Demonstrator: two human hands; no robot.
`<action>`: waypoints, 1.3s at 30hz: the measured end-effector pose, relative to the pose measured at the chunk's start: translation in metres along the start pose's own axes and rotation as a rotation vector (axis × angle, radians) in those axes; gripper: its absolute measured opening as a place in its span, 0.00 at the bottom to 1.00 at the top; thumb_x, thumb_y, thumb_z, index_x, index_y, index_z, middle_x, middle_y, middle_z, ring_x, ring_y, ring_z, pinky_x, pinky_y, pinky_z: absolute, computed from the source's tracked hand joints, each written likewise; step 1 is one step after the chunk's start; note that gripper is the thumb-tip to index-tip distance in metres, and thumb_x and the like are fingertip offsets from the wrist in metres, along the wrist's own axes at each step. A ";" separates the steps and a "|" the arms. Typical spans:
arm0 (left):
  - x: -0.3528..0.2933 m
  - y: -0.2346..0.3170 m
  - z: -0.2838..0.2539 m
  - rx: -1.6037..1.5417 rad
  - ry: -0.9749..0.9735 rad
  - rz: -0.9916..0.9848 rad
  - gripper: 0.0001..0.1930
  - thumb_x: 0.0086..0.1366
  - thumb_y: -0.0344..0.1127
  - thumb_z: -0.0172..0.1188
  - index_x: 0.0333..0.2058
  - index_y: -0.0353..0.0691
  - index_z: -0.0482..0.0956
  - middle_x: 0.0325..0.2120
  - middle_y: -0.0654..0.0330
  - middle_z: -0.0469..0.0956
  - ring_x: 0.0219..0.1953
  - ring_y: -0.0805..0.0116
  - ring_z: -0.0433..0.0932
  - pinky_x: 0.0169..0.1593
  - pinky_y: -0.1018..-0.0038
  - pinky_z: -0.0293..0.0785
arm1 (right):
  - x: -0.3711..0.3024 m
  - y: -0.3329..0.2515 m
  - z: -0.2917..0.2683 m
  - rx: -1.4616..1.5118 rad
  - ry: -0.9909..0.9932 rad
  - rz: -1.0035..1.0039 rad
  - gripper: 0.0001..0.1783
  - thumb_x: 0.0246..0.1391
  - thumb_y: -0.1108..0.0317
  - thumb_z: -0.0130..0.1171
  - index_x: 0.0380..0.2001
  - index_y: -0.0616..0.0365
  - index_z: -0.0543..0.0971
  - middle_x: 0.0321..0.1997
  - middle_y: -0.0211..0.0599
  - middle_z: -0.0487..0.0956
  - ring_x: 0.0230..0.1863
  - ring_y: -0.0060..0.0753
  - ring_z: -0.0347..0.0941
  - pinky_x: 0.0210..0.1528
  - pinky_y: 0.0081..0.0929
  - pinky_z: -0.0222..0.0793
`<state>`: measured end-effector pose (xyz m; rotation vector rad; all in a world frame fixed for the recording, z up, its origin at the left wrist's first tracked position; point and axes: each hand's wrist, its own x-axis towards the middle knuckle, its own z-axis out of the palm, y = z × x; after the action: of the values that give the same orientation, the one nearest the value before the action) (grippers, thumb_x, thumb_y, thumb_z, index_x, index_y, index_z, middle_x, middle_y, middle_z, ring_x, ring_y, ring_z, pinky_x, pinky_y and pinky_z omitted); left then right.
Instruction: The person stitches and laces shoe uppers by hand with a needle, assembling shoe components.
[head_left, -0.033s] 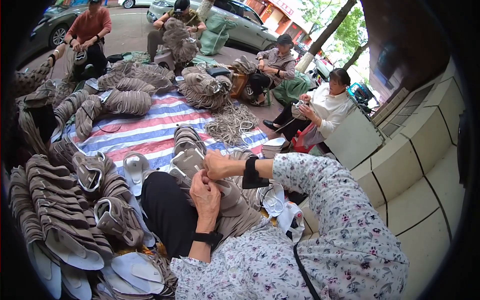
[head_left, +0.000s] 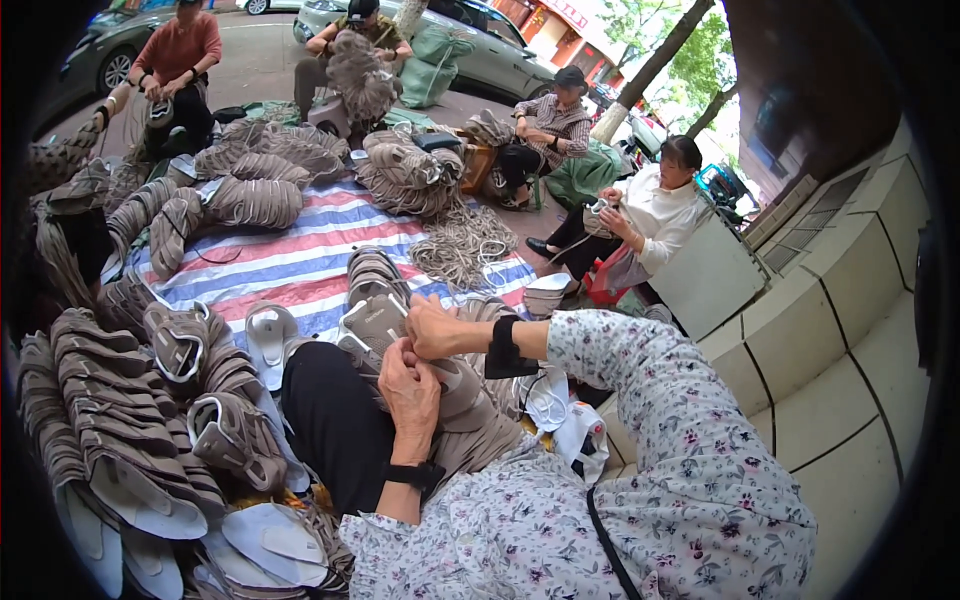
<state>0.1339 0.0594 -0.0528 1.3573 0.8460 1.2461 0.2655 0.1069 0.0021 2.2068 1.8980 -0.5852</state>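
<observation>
L hand (head_left: 410, 388) & R hand (head_left: 432, 326) meet mid-frame at a taupe shoe upper (head_left: 376, 322) — fingers curled, can't tell on what — no clear change vs. prev., prob. same step.

The blouse (head_left: 700, 450) is white, strewn with small purple and grey flowers; both wristbands (head_left: 506, 352), the thin cord (head_left: 609, 545) and the trousers (head_left: 332, 425) are black.

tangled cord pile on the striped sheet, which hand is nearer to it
Right. The right hand is below the tangled cord pile in the head view; the left hand sits lower and further left, nearer the wearer's body.
</observation>
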 end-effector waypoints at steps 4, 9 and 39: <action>0.001 0.005 0.000 0.037 0.042 -0.038 0.14 0.59 0.21 0.54 0.45 0.32 0.73 0.27 0.52 0.78 0.25 0.60 0.80 0.31 0.65 0.75 | 0.004 0.007 0.023 0.112 0.406 -0.084 0.05 0.40 0.68 0.67 0.21 0.56 0.81 0.40 0.48 0.72 0.45 0.54 0.68 0.45 0.46 0.68; 0.003 0.001 0.004 -0.099 0.032 -0.089 0.12 0.61 0.26 0.58 0.44 0.33 0.75 0.23 0.55 0.78 0.22 0.64 0.81 0.30 0.67 0.76 | -0.018 -0.037 -0.057 0.436 0.430 -0.517 0.09 0.52 0.67 0.67 0.27 0.60 0.79 0.37 0.36 0.69 0.40 0.31 0.67 0.42 0.32 0.68; -0.003 0.047 -0.116 -0.445 0.317 -0.305 0.08 0.69 0.26 0.54 0.42 0.27 0.79 0.24 0.66 0.72 0.20 0.84 0.61 0.24 0.86 0.57 | -0.039 0.078 0.001 1.107 -0.115 -0.420 0.06 0.60 0.71 0.62 0.35 0.62 0.81 0.29 0.24 0.78 0.33 0.11 0.70 0.34 0.13 0.66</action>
<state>0.0142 0.0740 -0.0197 0.6596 0.8869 1.3253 0.3374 0.0576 0.0073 2.0861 2.2676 -2.2087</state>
